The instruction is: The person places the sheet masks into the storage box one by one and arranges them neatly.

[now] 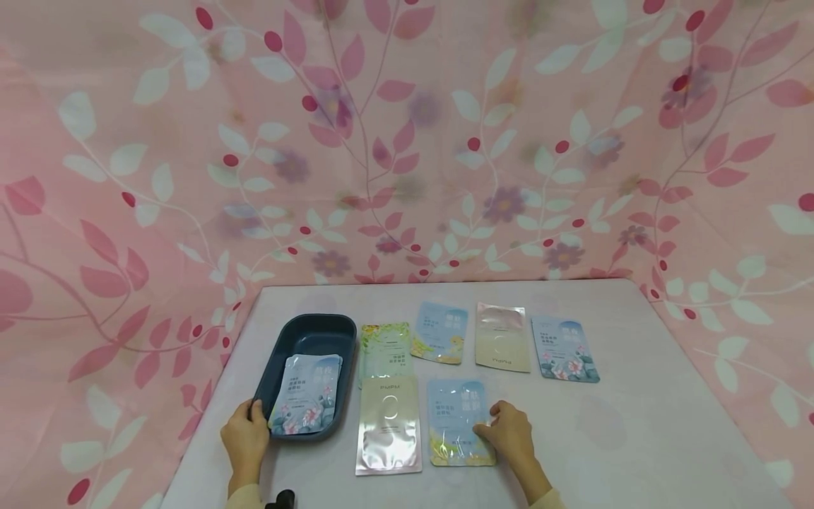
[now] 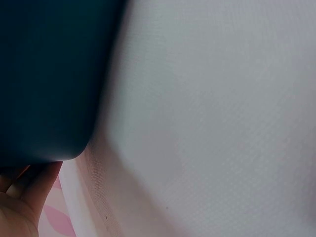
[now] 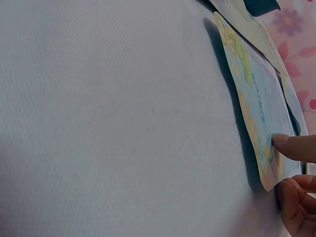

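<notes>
Both hands (image 1: pixel 245 435) (image 1: pixel 512 431) grasping, left tray (image 1: pixel 321 342), right blue packet (image 1: pixel 455 418) (long axis pointing away)

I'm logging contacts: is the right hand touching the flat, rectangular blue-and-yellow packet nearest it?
Touching. The right wrist view shows the thumb of the right hand lying on the printed face of the packet.

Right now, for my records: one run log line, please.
left hand: grips tray | right hand: pinches front blue-yellow packet | tray: holds packets
</notes>
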A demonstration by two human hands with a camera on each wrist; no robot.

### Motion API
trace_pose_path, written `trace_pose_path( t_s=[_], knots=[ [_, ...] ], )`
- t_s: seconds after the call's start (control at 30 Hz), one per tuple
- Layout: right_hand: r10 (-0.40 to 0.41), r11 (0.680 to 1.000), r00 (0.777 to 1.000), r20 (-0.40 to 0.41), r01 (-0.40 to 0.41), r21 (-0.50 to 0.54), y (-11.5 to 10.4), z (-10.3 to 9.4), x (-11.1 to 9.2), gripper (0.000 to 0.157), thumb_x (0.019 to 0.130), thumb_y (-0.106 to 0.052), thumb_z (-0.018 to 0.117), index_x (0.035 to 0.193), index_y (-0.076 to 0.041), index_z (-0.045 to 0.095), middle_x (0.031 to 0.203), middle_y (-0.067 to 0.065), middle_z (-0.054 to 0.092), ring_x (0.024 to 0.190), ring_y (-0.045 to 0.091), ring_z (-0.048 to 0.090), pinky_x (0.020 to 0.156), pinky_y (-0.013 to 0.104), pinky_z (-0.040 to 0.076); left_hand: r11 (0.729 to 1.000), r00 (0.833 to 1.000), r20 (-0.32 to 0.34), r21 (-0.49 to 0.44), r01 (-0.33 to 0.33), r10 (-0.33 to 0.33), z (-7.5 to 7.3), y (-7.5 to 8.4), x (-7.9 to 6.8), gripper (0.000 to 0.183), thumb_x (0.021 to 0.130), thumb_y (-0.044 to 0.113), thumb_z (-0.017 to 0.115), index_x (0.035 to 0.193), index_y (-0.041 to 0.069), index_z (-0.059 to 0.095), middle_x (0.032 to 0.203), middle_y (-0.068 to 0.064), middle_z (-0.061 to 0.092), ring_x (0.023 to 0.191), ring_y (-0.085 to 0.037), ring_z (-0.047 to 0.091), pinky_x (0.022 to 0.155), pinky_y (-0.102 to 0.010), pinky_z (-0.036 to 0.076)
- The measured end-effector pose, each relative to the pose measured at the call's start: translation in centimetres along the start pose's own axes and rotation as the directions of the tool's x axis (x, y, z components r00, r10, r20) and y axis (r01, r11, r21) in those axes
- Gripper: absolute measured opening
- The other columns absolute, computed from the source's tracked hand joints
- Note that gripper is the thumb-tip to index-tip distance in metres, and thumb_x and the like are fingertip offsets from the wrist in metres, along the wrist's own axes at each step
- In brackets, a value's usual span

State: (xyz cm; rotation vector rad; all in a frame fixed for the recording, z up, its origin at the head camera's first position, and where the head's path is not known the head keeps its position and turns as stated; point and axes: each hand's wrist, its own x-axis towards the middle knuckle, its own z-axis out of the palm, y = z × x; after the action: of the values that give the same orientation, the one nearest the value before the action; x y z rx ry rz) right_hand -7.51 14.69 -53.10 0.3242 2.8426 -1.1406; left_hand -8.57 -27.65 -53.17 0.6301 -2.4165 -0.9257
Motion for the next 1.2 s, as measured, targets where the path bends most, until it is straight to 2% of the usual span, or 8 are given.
trace_pose_path(
  t_s=[0.43, 0.63, 0.77, 0.87, 0.97, 1.2],
  knots=[
    [0.042, 0.997, 0.999, 0.021, -0.043, 0.057, 0.1, -0.2, 0.1, 0.032, 0.060, 0.001, 0.081, 0.080, 0.006, 0.057, 0.066, 0.008, 0.060, 0.059, 0.019, 0.056, 0.054, 0.033, 0.047, 1.000, 1.000, -0.004, -0.003, -0.010, 0.010, 0.1, -0.1, 0.0, 0.027, 0.093, 0.003, 0.050, 0.105, -0.020, 0.057, 0.104, -0.040, 0.057, 0.099, -0.057, 0.053, 0.087, -0.060, 0.040],
    [0.095, 0.992, 0.994, 0.046, -0.098, 0.075, 0.0, -0.6, 0.0, 0.027, 0.062, -0.001, 0.081, 0.078, 0.005, 0.060, 0.068, 0.008, 0.061, 0.063, 0.021, 0.056, 0.057, 0.034, 0.047, 1.000, 1.000, -0.007, -0.004, -0.019, 0.019, 0.2, -0.2, 0.0, 0.026, 0.093, 0.003, 0.051, 0.105, -0.020, 0.058, 0.104, -0.040, 0.058, 0.098, -0.057, 0.054, 0.087, -0.060, 0.041],
    [0.117, 0.986, 0.989, 0.091, -0.126, 0.112, 0.4, -0.7, 0.1, 0.021, 0.066, -0.003, 0.078, 0.077, 0.005, 0.062, 0.069, 0.008, 0.061, 0.064, 0.020, 0.055, 0.058, 0.033, 0.047, 1.000, 1.000, 0.000, -0.004, -0.008, 0.008, 0.3, -0.3, 0.0, 0.027, 0.094, 0.003, 0.050, 0.106, -0.020, 0.057, 0.105, -0.040, 0.057, 0.099, -0.057, 0.053, 0.088, -0.060, 0.041],
    [0.130, 0.967, 0.980, 0.151, -0.159, 0.199, 0.8, -0.9, 0.4, 0.018, 0.071, -0.002, 0.075, 0.080, 0.007, 0.062, 0.070, 0.007, 0.061, 0.060, 0.017, 0.056, 0.054, 0.030, 0.049, 1.000, 1.000, -0.003, -0.002, -0.006, 0.006, 0.3, -0.4, 0.0, 0.027, 0.094, 0.004, 0.050, 0.106, -0.020, 0.057, 0.104, -0.040, 0.057, 0.099, -0.057, 0.054, 0.088, -0.060, 0.040],
    [0.130, 0.934, 0.967, 0.218, -0.194, 0.299, 1.1, -1.3, 0.6, 0.017, 0.074, 0.001, 0.071, 0.085, 0.009, 0.061, 0.070, 0.007, 0.063, 0.056, 0.014, 0.057, 0.050, 0.027, 0.050, 1.000, 1.000, -0.011, 0.000, -0.009, 0.009, 0.3, -0.4, 0.0, 0.027, 0.093, 0.003, 0.051, 0.106, -0.019, 0.058, 0.104, -0.040, 0.057, 0.099, -0.057, 0.054, 0.087, -0.060, 0.041],
    [0.019, 0.876, 0.946, 0.325, -0.172, 0.451, 1.4, -2.3, 0.7, 0.018, 0.076, 0.007, 0.065, 0.092, 0.014, 0.059, 0.070, 0.009, 0.066, 0.055, 0.012, 0.060, 0.051, 0.026, 0.051, 1.000, 1.000, -0.013, 0.007, -0.013, 0.013, 0.3, -0.4, 0.1, 0.027, 0.093, 0.004, 0.051, 0.105, -0.019, 0.058, 0.104, -0.039, 0.058, 0.098, -0.057, 0.054, 0.087, -0.060, 0.041]
  ],
)
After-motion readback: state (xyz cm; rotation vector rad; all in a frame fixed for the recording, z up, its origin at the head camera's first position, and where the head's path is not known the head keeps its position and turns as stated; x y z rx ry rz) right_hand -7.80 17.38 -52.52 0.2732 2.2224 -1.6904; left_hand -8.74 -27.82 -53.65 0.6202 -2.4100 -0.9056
